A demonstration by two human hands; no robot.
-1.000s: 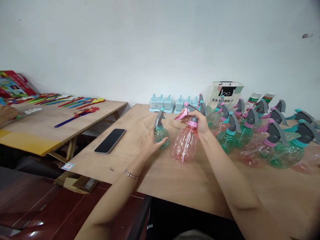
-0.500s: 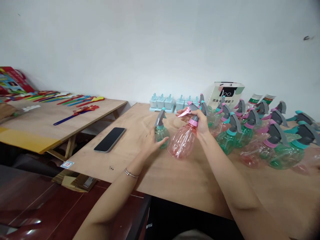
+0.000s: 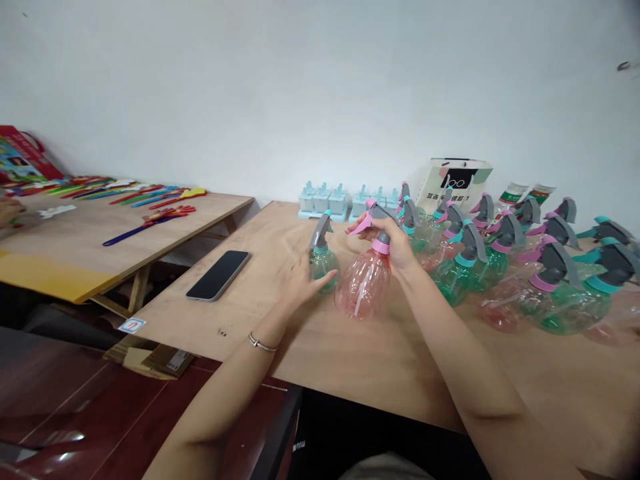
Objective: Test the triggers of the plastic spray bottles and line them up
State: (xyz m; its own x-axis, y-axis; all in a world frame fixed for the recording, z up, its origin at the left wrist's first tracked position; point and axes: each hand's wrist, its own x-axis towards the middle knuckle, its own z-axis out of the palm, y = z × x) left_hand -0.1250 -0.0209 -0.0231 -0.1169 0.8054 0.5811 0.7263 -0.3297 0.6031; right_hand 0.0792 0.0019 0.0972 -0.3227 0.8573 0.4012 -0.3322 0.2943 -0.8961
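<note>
My right hand [image 3: 395, 245] is closed round the grey neck of a pink spray bottle [image 3: 363, 287], which stands nearly upright with its pink trigger pointing left. Left of it is a green spray bottle [image 3: 325, 267] with a grey head. My left hand [image 3: 301, 280] is beside this green bottle, thumb stretched out in front of it and fingers apart; the fingertips are partly hidden, and whether they touch the bottle cannot be told. More pink and green spray bottles [image 3: 455, 277] stand close to the right of my right hand.
A black phone [image 3: 219, 275] lies on the wooden table [image 3: 200, 333] at the left. Light blue moulds [image 3: 324, 202] and a printed box [image 3: 453, 183] stand at the back. On another table [image 3: 60, 240] are colourful hand-shaped sticks [image 3: 145, 227], with another person's hand [image 3: 7, 212] at its far left.
The pink bottle in my right hand has become slightly more upright, its head shifting a little left. My left hand has barely moved. The whole view has shifted slightly.
</note>
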